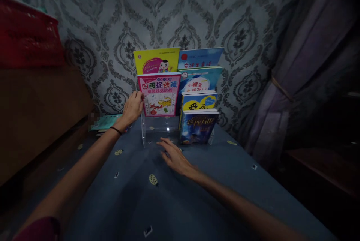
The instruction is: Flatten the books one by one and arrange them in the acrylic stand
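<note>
A clear plastic book stand (144,132) holds books in tiers. My left hand (133,107) has its fingers curled at the left edge of a pink picture book (159,98), which stands upright on a middle tier. Behind that is a yellow book (142,61). The right side holds a pale blue book (201,55), a teal book (215,78), a yellow and blue book (185,102) and a dark blue book (199,128) in front. Low before the stand's left front tier, my right hand (174,156) is open, fingers apart, holding nothing.
Several books (108,121) lie in a pile at the left rear. A brown box (39,110) with a red bag (30,35) on it stands at the left. A blue patterned cloth (126,196) covers the table. Behind is a patterned wall, and a tied curtain (281,87) hangs right.
</note>
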`<act>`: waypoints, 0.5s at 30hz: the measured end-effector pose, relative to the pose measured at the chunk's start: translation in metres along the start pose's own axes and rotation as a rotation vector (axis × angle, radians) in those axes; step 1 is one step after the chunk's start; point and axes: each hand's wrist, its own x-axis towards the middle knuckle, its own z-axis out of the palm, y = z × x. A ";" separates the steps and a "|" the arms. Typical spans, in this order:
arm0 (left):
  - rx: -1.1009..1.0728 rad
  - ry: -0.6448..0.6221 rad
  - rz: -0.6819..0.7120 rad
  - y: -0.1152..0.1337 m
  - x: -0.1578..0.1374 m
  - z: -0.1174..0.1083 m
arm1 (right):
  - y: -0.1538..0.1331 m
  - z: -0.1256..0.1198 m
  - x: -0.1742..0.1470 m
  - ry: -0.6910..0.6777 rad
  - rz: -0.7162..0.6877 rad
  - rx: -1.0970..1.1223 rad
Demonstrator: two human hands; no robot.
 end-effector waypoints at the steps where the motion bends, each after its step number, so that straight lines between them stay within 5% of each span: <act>1: -0.005 -0.007 -0.007 0.001 -0.002 0.000 | -0.001 0.001 -0.001 0.000 0.006 0.013; 9: -0.113 -0.033 0.011 -0.001 -0.021 0.008 | -0.005 0.029 -0.016 -0.027 0.016 0.157; 15: -0.100 -0.183 -0.002 -0.020 -0.084 0.028 | -0.018 0.058 -0.018 -0.081 -0.011 0.159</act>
